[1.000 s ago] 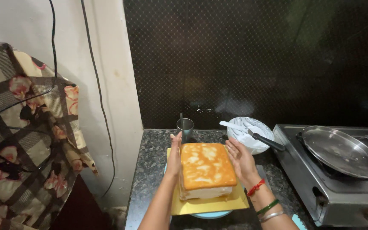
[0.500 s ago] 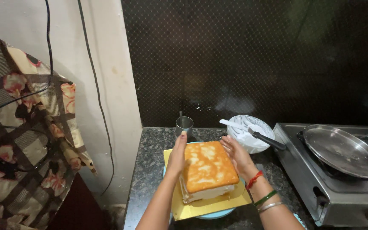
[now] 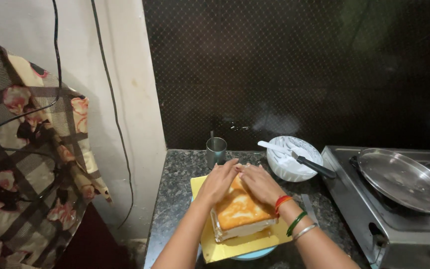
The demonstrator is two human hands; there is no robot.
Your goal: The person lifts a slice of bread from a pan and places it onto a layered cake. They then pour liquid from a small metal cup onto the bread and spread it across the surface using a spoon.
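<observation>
The golden-topped rectangular layered sponge cake (image 3: 240, 211), set on a yellow square board (image 3: 235, 244) on the speckled tabletop (image 3: 175, 199), is pressed at its far end by both flattened hands, left hand (image 3: 218, 182) and right hand (image 3: 260, 183) equally near, its long axis running away from the body.

Your arms are bare, without sleeves; your right wrist wears a red thread band (image 3: 282, 201), a green bangle (image 3: 297, 222) and a silver bangle (image 3: 305, 231).
</observation>
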